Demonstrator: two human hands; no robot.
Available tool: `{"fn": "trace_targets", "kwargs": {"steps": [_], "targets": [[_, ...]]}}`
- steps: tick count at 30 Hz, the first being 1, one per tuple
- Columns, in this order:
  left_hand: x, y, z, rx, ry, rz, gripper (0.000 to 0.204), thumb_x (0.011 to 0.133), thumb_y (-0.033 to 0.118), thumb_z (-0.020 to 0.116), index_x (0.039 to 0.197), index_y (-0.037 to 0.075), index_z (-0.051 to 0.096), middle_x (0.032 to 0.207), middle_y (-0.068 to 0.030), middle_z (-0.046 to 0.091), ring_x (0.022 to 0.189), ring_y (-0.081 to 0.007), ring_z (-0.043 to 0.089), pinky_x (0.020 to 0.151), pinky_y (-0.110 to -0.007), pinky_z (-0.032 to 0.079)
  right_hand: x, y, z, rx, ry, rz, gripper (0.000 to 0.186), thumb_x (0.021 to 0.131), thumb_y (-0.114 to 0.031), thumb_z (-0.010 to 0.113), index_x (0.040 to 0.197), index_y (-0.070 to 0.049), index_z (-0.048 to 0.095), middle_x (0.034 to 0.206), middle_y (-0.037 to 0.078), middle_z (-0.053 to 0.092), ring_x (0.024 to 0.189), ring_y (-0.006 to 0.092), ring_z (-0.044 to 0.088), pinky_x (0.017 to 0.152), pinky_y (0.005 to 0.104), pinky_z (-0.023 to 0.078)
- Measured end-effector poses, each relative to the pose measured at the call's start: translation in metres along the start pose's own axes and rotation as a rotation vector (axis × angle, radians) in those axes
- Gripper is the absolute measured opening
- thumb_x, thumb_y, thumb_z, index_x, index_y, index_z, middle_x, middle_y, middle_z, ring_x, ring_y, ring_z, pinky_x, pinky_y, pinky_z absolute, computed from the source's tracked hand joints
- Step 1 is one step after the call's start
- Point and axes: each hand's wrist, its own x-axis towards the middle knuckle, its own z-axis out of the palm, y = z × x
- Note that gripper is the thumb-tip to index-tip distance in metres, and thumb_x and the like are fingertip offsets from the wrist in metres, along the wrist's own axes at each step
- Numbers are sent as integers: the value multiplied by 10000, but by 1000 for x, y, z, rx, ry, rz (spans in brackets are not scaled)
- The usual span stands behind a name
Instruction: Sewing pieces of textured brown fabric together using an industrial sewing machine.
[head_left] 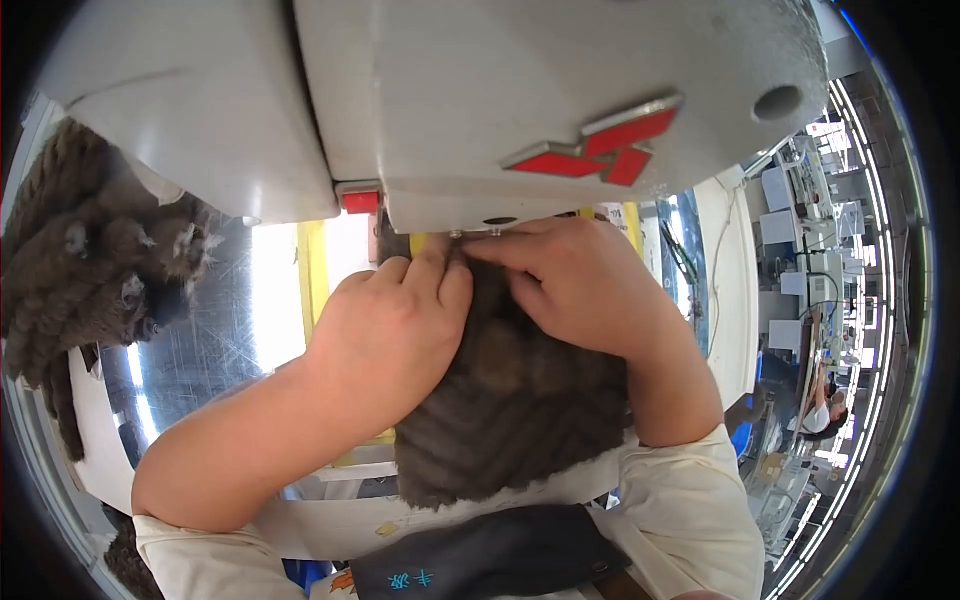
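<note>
A dark brown plush fabric piece (515,420) with a ribbed pile lies under the head of a grey sewing machine (450,110) and hangs over the table's near edge. My left hand (400,310) is closed at the fabric's left side, its fingers bent and their tips gathered close below the machine head. From the right, my right hand (575,275) grips the same fabric, index finger stretched toward those fingertips and thumb lower on the pile. Both sets of fingertips nearly meet. The needle and the fabric's far end are hidden beneath the machine head.
A heap of brown plush pieces (90,250) lies at the left beside a scratched shiny metal plate (225,320). Yellow strips (313,275) run along the machine bed. Off to the right, more worktables with machines (800,220) stand in a row, and another person (822,415) sits there.
</note>
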Motion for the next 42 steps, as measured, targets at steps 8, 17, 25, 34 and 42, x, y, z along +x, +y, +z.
{"fn": "trace_targets", "kwargs": {"steps": [8, 17, 25, 34, 42], "targets": [[-5, 11, -12, 30, 34, 88, 478, 781, 135, 639, 1235, -14, 665, 1294, -203, 695, 744, -213, 679, 628, -347, 555, -2, 6, 0, 33, 31, -39, 366, 842, -39, 567, 1135, -105, 775, 1189, 47, 760, 1036, 305, 720, 870, 431, 585], [1, 21, -20, -27, -102, 85, 619, 724, 132, 730, 1323, -5, 655, 1352, -178, 675, 724, -227, 700, 626, -348, 569, -6, 15, -3, 17, 34, -13, 391, 842, -41, 547, 1132, -114, 798, 1222, 39, 761, 1054, 295, 724, 895, 436, 585], [-2, 18, -34, -109, -240, 53, 838, 701, 328, 874, 1406, -21, 583, 1414, -213, 625, 751, -234, 722, 629, -337, 574, 0, 16, 3, 57, 22, 2, 383, 853, -59, 557, 1139, -128, 802, 1215, 27, 763, 1064, 291, 722, 898, 429, 583], [1, 16, -31, -45, -243, 53, 883, 773, 525, 830, 1407, -32, 571, 1416, -202, 629, 689, -226, 717, 603, -320, 553, 8, 19, -2, 74, 45, 33, 372, 834, -41, 578, 1109, -135, 810, 1150, 58, 771, 1066, 315, 712, 894, 440, 570], [6, 13, -27, -18, -258, 18, 909, 819, 583, 790, 1434, -36, 531, 1433, -187, 620, 702, -234, 720, 612, -332, 558, 12, 22, -3, 93, 76, 95, 341, 813, -28, 596, 1072, -90, 809, 1013, 138, 771, 1007, 368, 708, 869, 443, 557]]}}
